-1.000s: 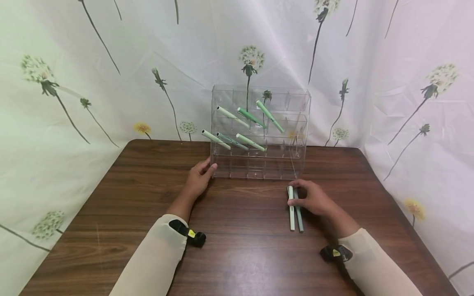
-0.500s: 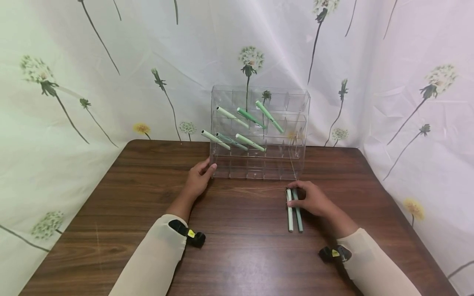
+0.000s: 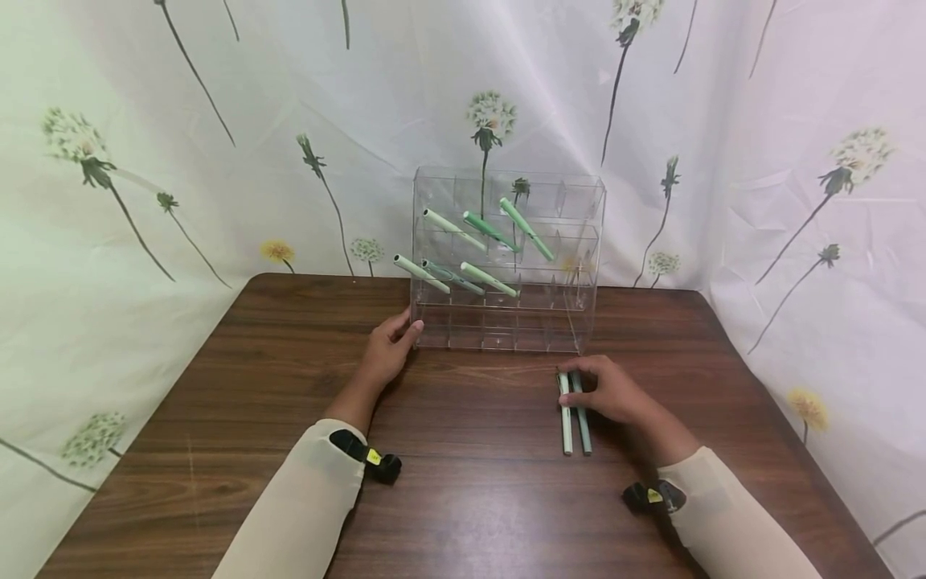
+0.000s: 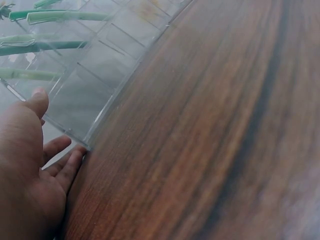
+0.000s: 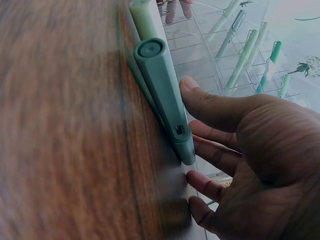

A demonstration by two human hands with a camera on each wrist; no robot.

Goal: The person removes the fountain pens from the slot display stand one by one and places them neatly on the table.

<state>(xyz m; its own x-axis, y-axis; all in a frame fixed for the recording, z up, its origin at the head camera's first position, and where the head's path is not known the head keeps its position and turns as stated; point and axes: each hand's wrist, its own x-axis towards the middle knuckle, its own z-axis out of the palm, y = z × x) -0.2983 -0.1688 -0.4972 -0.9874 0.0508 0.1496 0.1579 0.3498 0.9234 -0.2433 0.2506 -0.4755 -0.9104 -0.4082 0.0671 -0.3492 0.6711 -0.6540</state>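
Observation:
A clear tiered pen rack (image 3: pixel 499 342) stands at the back of the wooden table, with several green pens (image 3: pixel 489 279) leaning in its upper and middle tiers. My left hand (image 3: pixel 387 352) rests against its lower left corner, thumb at the front edge, other fingers along the side (image 4: pixel 60 172). Two capped pens lie side by side in front of the rack's right end. My right hand (image 3: pixel 608 390) pinches the pale green pen (image 3: pixel 567 430) near its upper end, thumb and index reaching over the grey-green pen (image 3: pixel 584 434). In the right wrist view the grey-green pen (image 5: pixel 165 85) partly hides the pale one.
A white cloth backdrop (image 3: pixel 405 96) printed with dandelions hangs around the table (image 3: pixel 463 482). Each wrist wears a black strap with a small camera (image 3: pixel 383 466). The rack's bottom tier holds no pens.
The pale green pen has shifted slightly left and toward me with my right hand, widening the gap to the grey-green pen. My left hand and the rack have stayed put.

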